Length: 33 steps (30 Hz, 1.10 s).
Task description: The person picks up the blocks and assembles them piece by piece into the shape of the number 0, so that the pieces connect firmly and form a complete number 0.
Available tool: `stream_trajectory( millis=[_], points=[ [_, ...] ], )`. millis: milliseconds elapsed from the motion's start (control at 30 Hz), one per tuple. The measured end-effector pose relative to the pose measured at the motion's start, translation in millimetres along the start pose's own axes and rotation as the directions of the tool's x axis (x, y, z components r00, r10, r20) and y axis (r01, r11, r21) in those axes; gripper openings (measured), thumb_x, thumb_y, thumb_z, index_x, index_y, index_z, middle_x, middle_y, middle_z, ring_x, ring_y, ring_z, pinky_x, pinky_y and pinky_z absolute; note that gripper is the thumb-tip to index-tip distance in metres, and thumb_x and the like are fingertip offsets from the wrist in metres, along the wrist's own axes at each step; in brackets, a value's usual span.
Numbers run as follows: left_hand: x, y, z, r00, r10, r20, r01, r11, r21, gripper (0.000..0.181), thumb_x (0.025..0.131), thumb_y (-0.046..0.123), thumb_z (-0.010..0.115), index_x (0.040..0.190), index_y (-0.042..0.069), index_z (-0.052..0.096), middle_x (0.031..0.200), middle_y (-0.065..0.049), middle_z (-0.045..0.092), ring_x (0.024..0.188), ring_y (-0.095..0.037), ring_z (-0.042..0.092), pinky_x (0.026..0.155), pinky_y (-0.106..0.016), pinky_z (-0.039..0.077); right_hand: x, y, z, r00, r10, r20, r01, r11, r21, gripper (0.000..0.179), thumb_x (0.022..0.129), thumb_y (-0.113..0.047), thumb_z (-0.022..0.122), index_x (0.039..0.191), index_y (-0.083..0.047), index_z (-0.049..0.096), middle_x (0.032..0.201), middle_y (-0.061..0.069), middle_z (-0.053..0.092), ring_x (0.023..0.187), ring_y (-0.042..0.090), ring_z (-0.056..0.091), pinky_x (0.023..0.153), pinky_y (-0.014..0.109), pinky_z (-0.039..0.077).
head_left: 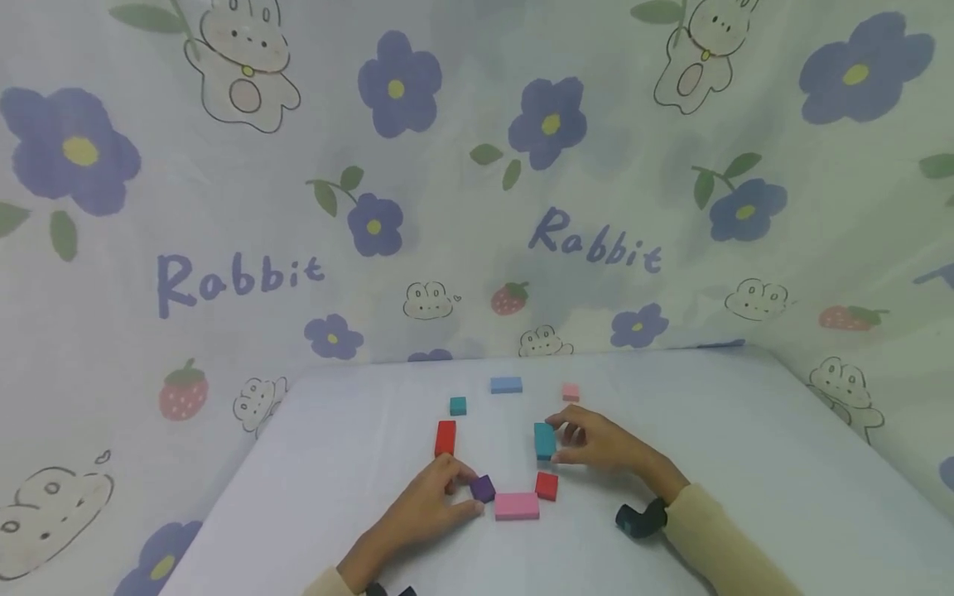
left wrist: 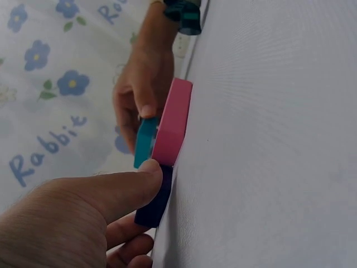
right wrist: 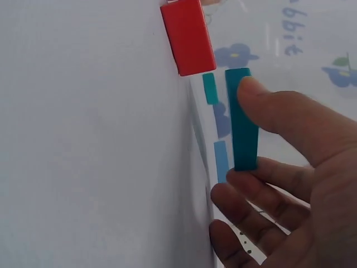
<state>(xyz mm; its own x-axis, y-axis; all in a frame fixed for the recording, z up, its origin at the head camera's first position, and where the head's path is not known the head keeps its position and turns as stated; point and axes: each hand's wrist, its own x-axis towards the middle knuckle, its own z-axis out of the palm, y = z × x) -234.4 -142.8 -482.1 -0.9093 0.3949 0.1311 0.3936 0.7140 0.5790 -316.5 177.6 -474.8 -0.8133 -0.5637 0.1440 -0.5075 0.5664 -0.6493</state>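
Note:
My left hand (head_left: 428, 505) pinches a purple cube (head_left: 483, 488) between thumb and index finger. The cube sits at the left end of a pink rectangular block (head_left: 517, 506). In the left wrist view the thumb lies across the top of the purple cube (left wrist: 155, 204), close to the pink block (left wrist: 174, 123). My right hand (head_left: 596, 439) holds a teal rectangular block (head_left: 545, 441) by its two ends. The right wrist view has the thumb on one end of this teal block (right wrist: 243, 120) and a finger at the other. Just nearer than it lies a red cube (head_left: 547, 486).
A red rectangular block (head_left: 445, 438) lies by the left fingertips. Farther back are a small teal cube (head_left: 458, 406), a light blue block (head_left: 506, 385) and a small pink block (head_left: 570, 391). The blocks form a rough ring on the white table (head_left: 335, 447), before a patterned curtain (head_left: 462, 207).

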Motion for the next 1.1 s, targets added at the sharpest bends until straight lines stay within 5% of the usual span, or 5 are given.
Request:
stream_trajectory(
  millis=[267,1100],
  points=[
    [-3.9,-0.9,0.1,1.000,-0.019,-0.006,0.019,1.000,0.017,0.040,0.076,0.058,0.065,0.106,0.032,0.059,0.091,0.014,0.047,0.083,-0.003,0.045,0.069,-0.019,0.041,0.0,-0.6,6.7,0.997,0.014,0.070,-0.012,1.000,-0.021,0.058,0.075,-0.052,0.071,0.125,-0.027,0.053,0.113,-0.015,0.055,0.102,0.008,0.052,0.086,0.025,0.049],
    [0.1,1.6,-0.3,1.000,0.024,-0.019,-0.024,1.000,-0.007,0.039,0.077,0.053,0.067,0.105,0.027,0.061,0.091,0.011,0.048,0.081,-0.004,0.045,0.066,-0.018,0.040,-1.5,2.9,5.2,0.998,0.025,0.064,-0.023,0.999,-0.037,0.048,0.080,-0.053,0.064,0.121,-0.029,0.057,0.112,-0.016,0.054,0.102,0.006,0.051,0.089,0.024,0.048]
  ],
)
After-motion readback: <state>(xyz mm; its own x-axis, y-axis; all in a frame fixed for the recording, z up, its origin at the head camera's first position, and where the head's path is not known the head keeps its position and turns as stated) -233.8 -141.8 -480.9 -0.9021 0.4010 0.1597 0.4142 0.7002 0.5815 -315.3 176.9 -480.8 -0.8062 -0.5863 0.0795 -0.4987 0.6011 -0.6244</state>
